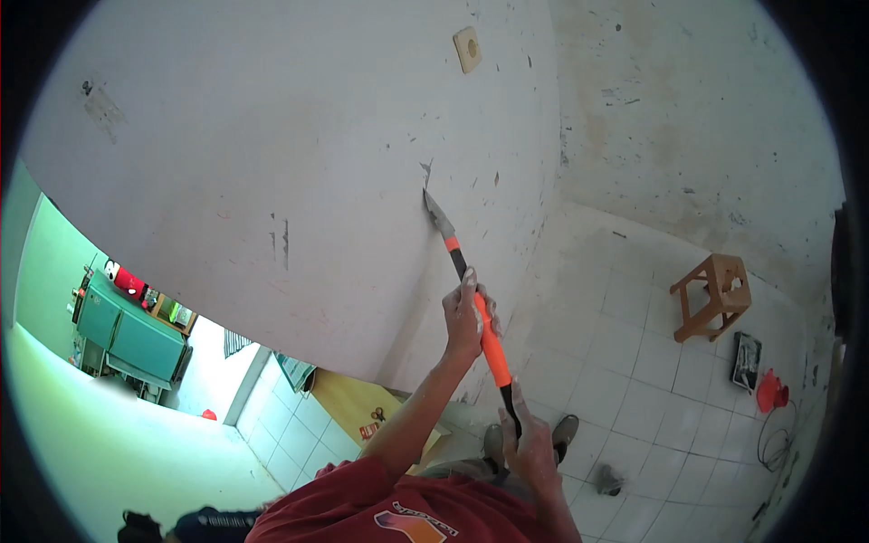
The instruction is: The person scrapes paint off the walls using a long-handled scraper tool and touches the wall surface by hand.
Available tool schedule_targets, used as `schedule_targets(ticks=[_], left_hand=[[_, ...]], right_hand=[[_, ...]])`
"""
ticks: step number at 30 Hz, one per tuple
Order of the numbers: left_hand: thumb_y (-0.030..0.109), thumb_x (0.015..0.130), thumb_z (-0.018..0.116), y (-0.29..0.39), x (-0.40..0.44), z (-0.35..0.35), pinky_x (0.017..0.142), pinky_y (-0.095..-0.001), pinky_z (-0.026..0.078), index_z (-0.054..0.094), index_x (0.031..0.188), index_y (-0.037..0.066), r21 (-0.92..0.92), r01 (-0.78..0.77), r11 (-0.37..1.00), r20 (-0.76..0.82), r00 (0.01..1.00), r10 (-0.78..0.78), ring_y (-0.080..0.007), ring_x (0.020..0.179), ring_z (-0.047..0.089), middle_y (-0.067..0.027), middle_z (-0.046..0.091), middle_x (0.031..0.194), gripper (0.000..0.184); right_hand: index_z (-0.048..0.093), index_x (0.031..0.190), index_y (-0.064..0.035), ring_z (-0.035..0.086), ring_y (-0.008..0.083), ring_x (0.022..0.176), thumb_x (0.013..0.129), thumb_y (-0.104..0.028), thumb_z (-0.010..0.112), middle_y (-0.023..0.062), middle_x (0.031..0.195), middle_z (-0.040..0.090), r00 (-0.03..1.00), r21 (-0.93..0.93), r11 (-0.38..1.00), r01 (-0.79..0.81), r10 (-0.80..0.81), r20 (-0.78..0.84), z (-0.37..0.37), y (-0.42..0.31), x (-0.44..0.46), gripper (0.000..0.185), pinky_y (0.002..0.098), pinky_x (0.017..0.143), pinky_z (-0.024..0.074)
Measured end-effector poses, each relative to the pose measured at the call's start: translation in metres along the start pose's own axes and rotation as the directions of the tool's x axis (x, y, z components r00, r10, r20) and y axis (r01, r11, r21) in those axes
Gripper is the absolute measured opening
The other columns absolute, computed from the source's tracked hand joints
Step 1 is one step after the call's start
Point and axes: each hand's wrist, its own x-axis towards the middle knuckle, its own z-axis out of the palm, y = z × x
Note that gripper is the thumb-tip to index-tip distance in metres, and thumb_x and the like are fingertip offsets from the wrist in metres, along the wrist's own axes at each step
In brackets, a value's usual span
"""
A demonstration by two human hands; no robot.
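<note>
Chipped wall (317,136), then tiled floor (625,407). Stool (715,294) nr floor's far edge. Orange/blk long-handled tool (491,348) slants up from the person's waist, metal tip at wall, just below a chip. Blk tray (746,360) nr floor's R edge. L hand (464,321): fingers wrapped round mid-handle; R hand (532,448): fingers gripping lower end. Socket (467,49) higher, twd wall's R edge.
</note>
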Motion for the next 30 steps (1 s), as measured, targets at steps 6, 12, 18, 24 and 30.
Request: schedule_targets(ticks=[6,12,18,24,30], left_hand=[[0.051,0.105,0.055,-0.001,0.006,-0.008,0.034,-0.0315,0.044,0.049,0.079,0.008,0.014,0.025,1.000,0.003,1.000,-0.025,-0.0168,0.035,0.049,-0.0042,0.050,0.057,0.050],[0.050,0.106,0.054,0.009,0.015,-0.009,0.033,-0.0314,0.043,0.049,0.078,0.009,0.067,0.026,0.997,0.022,0.999,-0.028,-0.0169,0.035,0.048,-0.0036,0.049,0.056,0.050],[0.047,0.107,0.053,0.006,0.004,-0.010,0.034,-0.0317,0.042,0.048,0.078,0.008,0.066,0.030,0.997,-0.006,1.000,-0.029,-0.0165,0.036,0.048,-0.0041,0.048,0.057,0.049],[0.047,0.107,0.053,-0.006,0.004,0.000,0.035,-0.0310,0.042,0.048,0.077,0.008,0.030,0.016,0.999,-0.059,0.998,-0.014,-0.0157,0.036,0.047,-0.0048,0.048,0.057,0.050],[0.048,0.106,0.054,0.001,0.009,0.004,0.035,-0.0309,0.041,0.047,0.077,0.007,0.048,0.028,0.998,-0.061,0.998,-0.026,-0.0161,0.036,0.047,-0.0047,0.048,0.056,0.050]], right_hand=[[0.032,0.162,-0.0041,0.046,0.0125,0.059,0.109,-0.018,0.050,0.0062,0.066,0.048,0.934,0.448,0.822,-0.352,0.279,0.222,0.013,0.002,0.017,0.057,0.0326,0.058,0.0441],[0.036,0.161,-0.0048,0.043,0.0101,0.058,0.110,-0.020,0.047,0.0009,0.065,0.046,0.942,0.414,0.850,-0.326,0.257,0.215,0.033,0.004,0.014,0.054,0.0299,0.057,0.0415],[0.037,0.161,-0.0068,0.041,0.0094,0.059,0.109,-0.019,0.050,0.0018,0.063,0.044,0.942,0.457,0.825,-0.332,0.259,0.215,0.029,0.013,0.018,0.054,0.0296,0.057,0.0399],[0.037,0.160,-0.0058,0.040,0.0112,0.059,0.108,-0.016,0.051,0.0045,0.063,0.042,0.927,0.434,0.824,-0.365,0.275,0.257,0.010,0.017,0.022,0.054,0.0308,0.057,0.0401],[0.040,0.158,-0.0038,0.039,0.0128,0.058,0.108,-0.015,0.052,0.0064,0.063,0.039,0.952,0.359,0.887,-0.290,0.231,0.200,0.010,0.014,0.025,0.053,0.0326,0.055,0.0395]])
